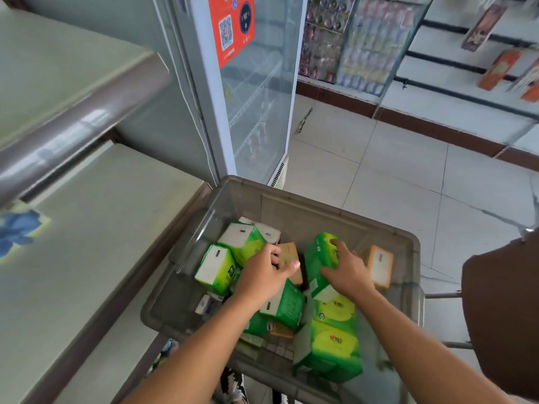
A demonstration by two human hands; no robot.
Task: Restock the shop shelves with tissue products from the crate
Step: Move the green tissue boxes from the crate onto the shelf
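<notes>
A grey see-through plastic crate (291, 199) stands in front of me, holding several green tissue packs and a few tan and orange ones. My left hand (262, 275) reaches into the crate's middle and its fingers curl round a tan tissue pack (290, 253). My right hand (348, 269) lies on top of an upright green tissue pack (319, 258), fingers wrapped over its upper side. A larger green multi-pack (329, 345) lies near the crate's front right. More green packs (217, 266) sit at the left of the crate.
A chest freezer (87, 243) with a raised lid (58, 91) stands to the left. A glass-door fridge (256, 88) is behind the crate. Wall racks with hanging goods (364, 45) line the back right. A brown stool (501, 316) sits at the right. Tiled floor (393, 176) lies beyond.
</notes>
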